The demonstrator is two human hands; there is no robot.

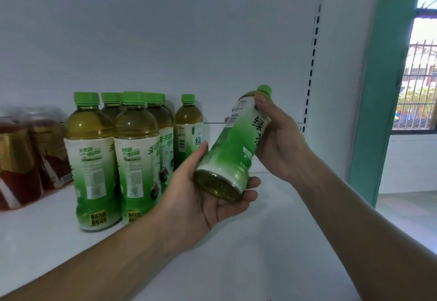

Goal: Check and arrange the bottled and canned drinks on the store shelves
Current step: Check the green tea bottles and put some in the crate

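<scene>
Head view: only one camera here, so everything below comes from it.
Held bottle: the held bottle (233, 149) is a green tea with a green cap. It's up in the air in front of the shelf (260, 241), tilted so the cap points up-right and the base faces the camera.
Left hand: the left hand (201, 201) is palm up under the base, with the fingers curled around the bottom edge and the thumb up the side. It's basically a cradle taking the weight.
Right hand: the right hand (279, 139) is wrapped around the upper body near the shoulder, with the thumb just below the cap. Looks like this is the hand doing the steering.
Why the tilt: my guess is it's the check step, angling the bottle to look over the bottom or the label print. Two hands make it easy to turn.
Standing bottles: the standing bottles (118, 154) are bunched upright on the left part of the shelf, labels facing roughly forward.
Lone bottle: the lone bottle (188, 130) stands just right of the bunch, back near the back panel (165, 52).
Red drinks: the red drinks (28, 156) sit at the far left in shiny wrap, kept apart by type.
Where it'll go: probably the bare shelf right of the bunch, upright with the label out.
Watch out: the bunch is close to the left thumb, so a careless swing could knock one over.
</scene>
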